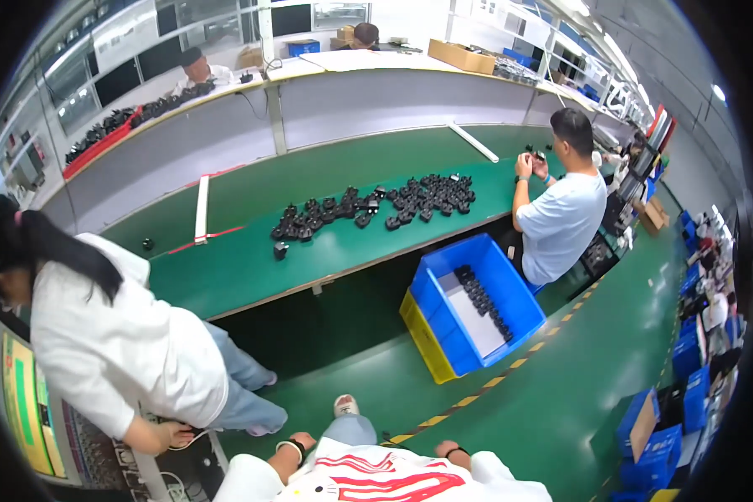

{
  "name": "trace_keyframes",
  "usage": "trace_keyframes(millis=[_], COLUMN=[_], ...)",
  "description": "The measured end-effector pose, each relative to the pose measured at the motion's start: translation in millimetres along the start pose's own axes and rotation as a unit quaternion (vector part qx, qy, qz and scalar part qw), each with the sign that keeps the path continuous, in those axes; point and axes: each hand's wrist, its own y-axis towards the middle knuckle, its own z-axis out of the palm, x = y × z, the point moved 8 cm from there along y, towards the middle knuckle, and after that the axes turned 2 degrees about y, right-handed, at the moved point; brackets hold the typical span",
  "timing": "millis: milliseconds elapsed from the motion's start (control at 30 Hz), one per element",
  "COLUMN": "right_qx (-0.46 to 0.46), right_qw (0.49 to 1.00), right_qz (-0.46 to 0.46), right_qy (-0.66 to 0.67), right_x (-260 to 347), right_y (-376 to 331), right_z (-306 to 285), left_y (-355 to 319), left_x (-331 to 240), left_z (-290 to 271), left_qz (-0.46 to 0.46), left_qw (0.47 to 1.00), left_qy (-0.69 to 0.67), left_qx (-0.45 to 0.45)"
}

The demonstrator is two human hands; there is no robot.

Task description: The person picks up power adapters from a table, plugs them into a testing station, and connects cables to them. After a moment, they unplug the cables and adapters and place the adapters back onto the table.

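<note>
Your left hand (304,440) and right hand (448,448) hang low beside your red-striped shirt (393,481); whether either grips anything, I cannot tell. Ahead of your right, a smooth blue plastic bin (512,289), set over a yellow bin (427,343), holds blocky black parts (483,301); similar ones heap the green bench (226,276). The screen's (29,410) writing is illegibly small.

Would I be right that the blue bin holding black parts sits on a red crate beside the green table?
The crate is yellow, not red, as the head view shows; the blue bin holding black parts does sit on it beside the green table.
</note>
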Motion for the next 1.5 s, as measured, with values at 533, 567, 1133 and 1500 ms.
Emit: trace_keyframes(millis=[533, 567, 1133, 1500], right_qx=[0.043, 0.117, -0.268, -0.266], right_qw=[0.899, 0.879, 0.712, 0.738], right_qz=[-0.340, -0.364, -0.645, -0.599], right_qy=[0.272, 0.285, 0.077, -0.162], right_x=[441.1, 460.7, 722.3, 733.8], right_y=[84.9, 76.9, 32.2, 54.4], right_z=[-230.8, -230.5, -546.6, -528.6], left_y=[118.0, 126.3, 161.1, 179.2], left_x=[-56.6, -40.4, -194.4, -179.4], left_z=[-229.0, -225.8, -596.4, -588.6], left_qz=[0.007, -0.039, -0.127, -0.116], left_qw=[0.970, 0.970, 0.859, 0.903], left_qy=[-0.225, -0.231, -0.019, -0.010], left_qx=[-0.090, -0.058, -0.496, -0.412])
